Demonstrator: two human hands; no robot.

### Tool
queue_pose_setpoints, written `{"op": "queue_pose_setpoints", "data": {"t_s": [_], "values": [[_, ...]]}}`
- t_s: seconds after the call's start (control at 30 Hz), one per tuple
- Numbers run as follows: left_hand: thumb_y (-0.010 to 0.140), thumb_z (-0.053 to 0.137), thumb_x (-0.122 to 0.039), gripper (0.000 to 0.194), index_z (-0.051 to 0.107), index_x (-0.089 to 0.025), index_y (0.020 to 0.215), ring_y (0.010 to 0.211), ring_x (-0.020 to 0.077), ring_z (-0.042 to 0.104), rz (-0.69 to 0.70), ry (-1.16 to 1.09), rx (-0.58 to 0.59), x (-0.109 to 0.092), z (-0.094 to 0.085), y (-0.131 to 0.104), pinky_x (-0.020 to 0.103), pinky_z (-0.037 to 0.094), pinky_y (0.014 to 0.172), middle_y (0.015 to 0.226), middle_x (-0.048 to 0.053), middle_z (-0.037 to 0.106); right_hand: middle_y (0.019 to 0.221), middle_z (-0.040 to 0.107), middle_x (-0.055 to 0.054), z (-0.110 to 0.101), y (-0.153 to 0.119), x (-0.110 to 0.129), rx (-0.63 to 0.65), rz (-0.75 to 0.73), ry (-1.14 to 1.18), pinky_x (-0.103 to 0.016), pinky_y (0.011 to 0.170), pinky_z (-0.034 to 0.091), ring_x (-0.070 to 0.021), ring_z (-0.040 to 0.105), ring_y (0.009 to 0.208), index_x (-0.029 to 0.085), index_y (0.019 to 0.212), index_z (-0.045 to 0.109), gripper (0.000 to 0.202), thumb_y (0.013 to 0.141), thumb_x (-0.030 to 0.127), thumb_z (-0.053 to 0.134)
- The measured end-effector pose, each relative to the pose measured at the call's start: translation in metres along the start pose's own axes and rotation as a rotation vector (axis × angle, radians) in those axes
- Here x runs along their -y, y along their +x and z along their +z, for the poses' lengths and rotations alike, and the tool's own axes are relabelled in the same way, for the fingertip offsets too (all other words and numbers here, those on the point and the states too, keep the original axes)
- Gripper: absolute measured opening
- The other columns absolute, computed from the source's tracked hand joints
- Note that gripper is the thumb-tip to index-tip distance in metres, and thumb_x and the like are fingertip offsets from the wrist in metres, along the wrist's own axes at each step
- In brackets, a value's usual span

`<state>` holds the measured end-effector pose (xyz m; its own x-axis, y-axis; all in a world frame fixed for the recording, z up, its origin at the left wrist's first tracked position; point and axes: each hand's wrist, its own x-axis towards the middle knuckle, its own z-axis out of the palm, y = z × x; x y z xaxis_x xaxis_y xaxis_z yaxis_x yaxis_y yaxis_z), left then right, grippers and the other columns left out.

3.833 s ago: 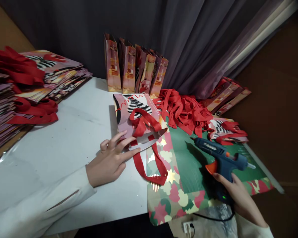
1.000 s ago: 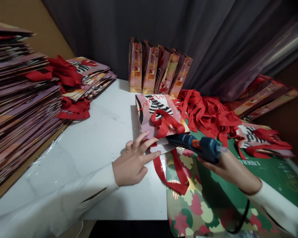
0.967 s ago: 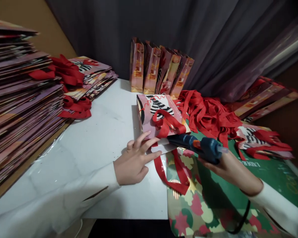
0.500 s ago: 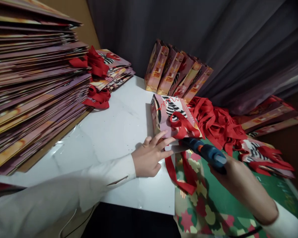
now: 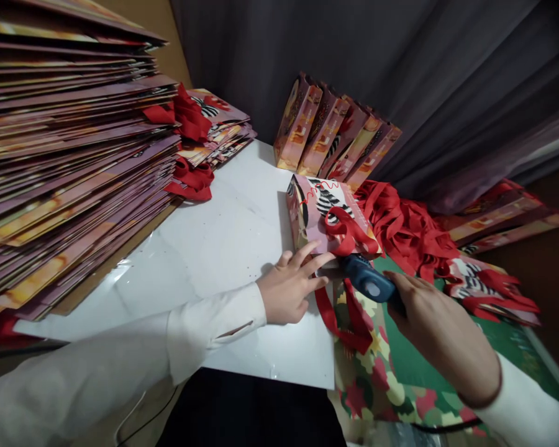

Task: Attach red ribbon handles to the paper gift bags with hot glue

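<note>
Zebra-print paper bag (image 5: 310,220): one, lying on the table (image 5: 237,239) at 1 o'clock, mouth toward the wearer. Likely faults: burnt left fingertips or misplaced glue, the nozzle of the glue gun (image 5: 369,282) being hidden at the mouth; glue catching the nearby ribbon handle (image 5: 327,310). Left hand (image 5: 285,294): palm down, fingers spread at the mouth's edge. Right hand (image 5: 442,326): wrapped round the gun, reaching from 4 o'clock.

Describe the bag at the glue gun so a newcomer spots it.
On the white tabletop, find the left hand. The paper gift bag lies at its fingertips, zebra-striped print up. Upright bags stand behind; only this one has the blue glue gun at its open end.
</note>
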<state>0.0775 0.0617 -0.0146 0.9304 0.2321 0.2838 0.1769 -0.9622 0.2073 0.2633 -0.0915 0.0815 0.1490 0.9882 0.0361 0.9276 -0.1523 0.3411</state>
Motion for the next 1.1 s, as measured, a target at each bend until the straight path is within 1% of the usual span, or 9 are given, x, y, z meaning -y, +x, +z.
{"op": "queue_pose_setpoints", "data": {"t_s": [0.07, 0.1, 0.2, 0.33, 0.47, 0.57, 0.73, 0.93, 1.1], "values": [[0.07, 0.056, -0.023, 0.057, 0.057, -0.026, 0.126, 0.141, 0.0364, 0.01, 0.001, -0.008, 0.003, 0.001, 0.0, 0.0, 0.049, 0.028, 0.095, 0.156, 0.003, 0.024, 0.091, 0.07, -0.009, 0.007, -0.007, -0.008, -0.013, 0.052, 0.129, -0.032, 0.063, 0.051, -0.0251, 0.069, 0.077, 0.016, 0.116, 0.057, 0.035, 0.081, 0.016, 0.05], [0.069, 0.056, -0.022, 0.058, 0.057, -0.027, 0.127, 0.142, 0.0361, 0.01, 0.0, -0.012, 0.005, 0.001, -0.001, 0.0, 0.049, 0.028, 0.095, 0.156, 0.003, 0.024, 0.092, 0.071, -0.009, 0.012, -0.013, -0.013, -0.011, 0.087, 0.205, -0.032, 0.063, 0.052, -0.0241, 0.069, 0.075, 0.017, 0.115, 0.058, 0.035, 0.082, 0.018, 0.05], [0.069, 0.056, -0.02, 0.061, 0.055, -0.029, 0.129, 0.142, 0.0355, 0.01, 0.004, -0.014, 0.01, 0.002, -0.002, 0.0, 0.047, 0.029, 0.093, 0.156, 0.003, 0.025, 0.08, 0.072, -0.005, 0.029, -0.033, -0.031, -0.001, 0.199, 0.476, -0.029, 0.057, 0.053, -0.0212, 0.067, 0.064, 0.02, 0.1, 0.064, 0.023, 0.082, 0.03, 0.055], [0.069, 0.055, -0.018, 0.062, 0.054, -0.03, 0.13, 0.141, 0.0364, 0.013, 0.007, -0.014, 0.018, 0.003, -0.003, 0.0, 0.047, 0.029, 0.092, 0.155, 0.003, 0.026, 0.08, 0.074, -0.007, 0.049, -0.053, -0.053, -0.043, 0.33, 0.829, -0.029, 0.056, 0.057, -0.0228, 0.069, 0.065, 0.018, 0.093, 0.068, 0.035, 0.073, 0.047, 0.064], [0.068, 0.054, -0.015, 0.065, 0.053, -0.03, 0.132, 0.141, 0.0373, 0.013, 0.005, -0.018, 0.033, 0.003, -0.004, 0.0, 0.048, 0.029, 0.092, 0.155, 0.004, 0.026, 0.086, 0.074, -0.008, 0.05, -0.052, -0.058, -0.067, 0.431, 0.932, -0.029, 0.055, 0.058, -0.0227, 0.068, 0.066, 0.018, 0.1, 0.067, 0.044, 0.07, 0.051, 0.067], [0.068, 0.053, -0.015, 0.069, 0.052, -0.031, 0.134, 0.14, 0.0386, 0.013, 0.005, -0.009, 0.068, 0.004, -0.006, 0.0, 0.048, 0.031, 0.089, 0.155, 0.004, 0.024, 0.09, 0.074, -0.009, 0.048, -0.039, -0.056, -0.033, 0.372, 0.985, -0.03, 0.062, 0.06, -0.0243, 0.07, 0.073, 0.019, 0.102, 0.066, 0.045, 0.069, 0.05, 0.07], [0.068, 0.051, -0.015, 0.072, 0.049, -0.033, 0.137, 0.14, 0.0416, 0.01, 0.031, 0.015, 0.124, 0.007, -0.011, 0.0, 0.05, 0.034, 0.086, 0.156, 0.006, 0.019, 0.093, 0.074, -0.008, 0.057, -0.009, -0.056, 0.051, 0.15, 1.111, -0.034, 0.074, 0.059, -0.0254, 0.071, 0.083, 0.019, 0.103, 0.064, 0.036, 0.074, 0.04, 0.067], [0.07, 0.049, -0.014, 0.069, 0.05, -0.033, 0.136, 0.14, 0.0444, 0.007, 0.045, 0.038, 0.158, 0.011, -0.012, -0.001, 0.055, 0.035, 0.087, 0.153, 0.01, 0.018, 0.088, 0.071, -0.005, 0.064, 0.027, -0.052, 0.042, -0.115, 1.12, -0.028, 0.071, 0.055, -0.0184, 0.065, 0.076, 0.016, 0.094, 0.065, 0.025, 0.072, 0.028, 0.065], [0.071, 0.048, -0.012, 0.066, 0.052, -0.034, 0.134, 0.139, 0.0461, 0.009, 0.065, 0.059, 0.147, 0.013, -0.012, -0.001, 0.056, 0.036, 0.087, 0.151, 0.011, 0.02, 0.079, 0.067, -0.001, 0.07, 0.045, -0.048, 0.087, -0.223, 1.175, -0.024, 0.069, 0.052, -0.0141, 0.06, 0.069, 0.014, 0.087, 0.065, 0.018, 0.071, 0.022, 0.065]]}}
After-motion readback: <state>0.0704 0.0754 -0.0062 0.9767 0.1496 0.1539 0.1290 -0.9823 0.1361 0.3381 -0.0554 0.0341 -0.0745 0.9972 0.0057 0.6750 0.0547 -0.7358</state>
